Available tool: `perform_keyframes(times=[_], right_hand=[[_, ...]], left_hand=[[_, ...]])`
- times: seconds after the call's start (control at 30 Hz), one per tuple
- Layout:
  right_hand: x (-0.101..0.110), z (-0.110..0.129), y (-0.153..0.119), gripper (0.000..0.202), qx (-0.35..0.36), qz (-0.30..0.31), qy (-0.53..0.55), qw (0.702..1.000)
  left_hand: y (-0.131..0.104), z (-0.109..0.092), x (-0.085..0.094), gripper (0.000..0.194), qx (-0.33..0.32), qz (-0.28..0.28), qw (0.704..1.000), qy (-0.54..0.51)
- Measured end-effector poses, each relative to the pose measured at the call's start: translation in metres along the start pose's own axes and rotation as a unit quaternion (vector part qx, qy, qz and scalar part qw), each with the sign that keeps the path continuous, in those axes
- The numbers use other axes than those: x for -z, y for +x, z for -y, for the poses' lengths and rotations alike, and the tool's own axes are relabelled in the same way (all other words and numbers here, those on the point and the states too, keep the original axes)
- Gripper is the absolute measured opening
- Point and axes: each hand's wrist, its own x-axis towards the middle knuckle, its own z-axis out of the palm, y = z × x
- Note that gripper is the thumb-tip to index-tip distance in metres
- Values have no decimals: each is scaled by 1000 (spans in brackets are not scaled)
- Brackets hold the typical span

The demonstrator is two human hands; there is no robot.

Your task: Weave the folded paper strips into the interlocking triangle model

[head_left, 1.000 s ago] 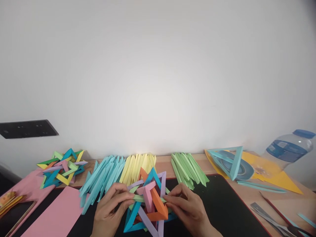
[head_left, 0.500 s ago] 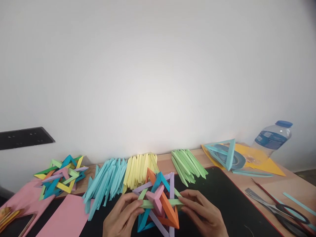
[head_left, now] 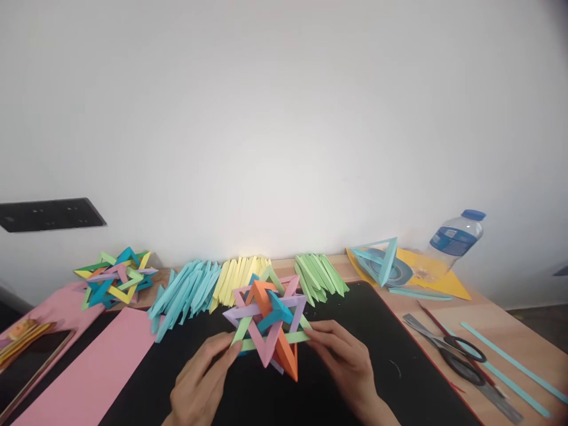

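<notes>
there, paper star [head_left: 266, 322] between both hands [head_left: 202, 378]

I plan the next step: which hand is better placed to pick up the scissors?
Probably the right hand. The scissors lie on the right of the table, on its side; the left hand would have to cross the paper star model that both hands hold.
</notes>
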Motion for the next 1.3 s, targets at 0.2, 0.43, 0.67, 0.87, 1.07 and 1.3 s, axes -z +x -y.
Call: perform_keyframes(times=[0.2,0.43,0.67,0.87,1.07,1.3], right_hand=[[-4,0,-12,14,-278,31,199,939],[-22,2,12,19,-359,46,297,884],[-28,-19,13,17,-317,48,282,904],[1,-18,2,14,-290,65,160,941],[36,17,31,24,-14,22,-35,999],[22,30,26,17,79,117,-42,989]], left_hand=[[-11,2,-9,12,201,10,974,-104],[-12,28,-6,21,462,-79,854,-225],[-12,40,-22,21,505,-51,823,-255],[-11,29,-30,7,375,-79,905,-186],[12,7,-16,19,155,-15,981,-118],[11,-5,-4,24,83,48,992,-83]])
